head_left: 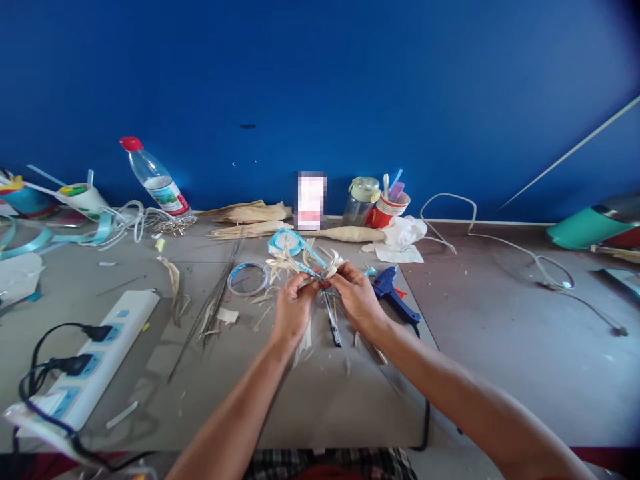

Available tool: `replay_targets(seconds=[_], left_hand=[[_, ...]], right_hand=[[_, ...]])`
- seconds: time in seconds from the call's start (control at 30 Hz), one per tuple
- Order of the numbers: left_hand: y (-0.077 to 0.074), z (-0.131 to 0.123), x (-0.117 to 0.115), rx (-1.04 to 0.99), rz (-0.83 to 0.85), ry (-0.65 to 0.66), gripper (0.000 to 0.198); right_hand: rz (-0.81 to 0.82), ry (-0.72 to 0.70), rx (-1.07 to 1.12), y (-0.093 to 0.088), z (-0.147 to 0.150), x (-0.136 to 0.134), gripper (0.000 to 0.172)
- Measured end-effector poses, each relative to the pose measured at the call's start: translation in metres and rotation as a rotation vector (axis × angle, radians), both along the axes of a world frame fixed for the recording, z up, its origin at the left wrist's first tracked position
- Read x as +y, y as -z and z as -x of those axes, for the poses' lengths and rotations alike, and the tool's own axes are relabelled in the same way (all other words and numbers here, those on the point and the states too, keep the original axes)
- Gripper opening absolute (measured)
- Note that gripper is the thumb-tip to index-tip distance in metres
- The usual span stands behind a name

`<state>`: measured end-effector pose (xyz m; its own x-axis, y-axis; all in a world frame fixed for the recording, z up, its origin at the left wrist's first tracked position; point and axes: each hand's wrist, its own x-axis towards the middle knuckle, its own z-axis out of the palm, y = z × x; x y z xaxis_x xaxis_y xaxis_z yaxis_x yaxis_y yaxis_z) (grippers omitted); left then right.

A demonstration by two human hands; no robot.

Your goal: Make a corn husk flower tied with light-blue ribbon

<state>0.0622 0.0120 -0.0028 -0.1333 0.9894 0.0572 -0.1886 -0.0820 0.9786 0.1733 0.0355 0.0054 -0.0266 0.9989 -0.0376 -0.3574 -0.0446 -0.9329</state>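
Observation:
My left hand (296, 303) and my right hand (354, 293) meet over the middle of the table, fingers pinched close together. Between their fingertips is a small flower-like piece of pale dried husk (334, 265), with a light blue strip (314, 253) running up beside it. Exactly how each finger grips it is partly hidden. Just behind the hands lies a roll of light blue ribbon (286, 241). A clear tape ring (248, 279) is left of my left hand. A pen (334, 327) lies below the hands, and a blue glue gun (396, 295) rests right of my right hand.
A white power strip (113, 353) with black plugs stands at the left. Thin wires (213, 300) and husk scraps litter the board. Along the blue wall are a leaning bottle (163, 187), a jar (361, 200), a red paper cup (387, 212), tissue (400, 241) and a white cable (505, 245).

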Motion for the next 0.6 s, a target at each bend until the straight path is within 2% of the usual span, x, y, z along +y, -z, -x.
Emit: replay_targets(seconds=[0.3, 0.6], left_hand=[[0.0057, -0.0011, 0.0018, -0.083, 0.056, 0.076, 0.021], [-0.0015, 0.0014, -0.0003, 0.080, 0.015, 0.010, 0.009]], right_hand=[[0.029, -0.041, 0.002, -0.0004, 0.0005, -0.0008, 0.009], [-0.004, -0.074, -0.012, 0.0059, 0.0023, -0.0001, 0.010]])
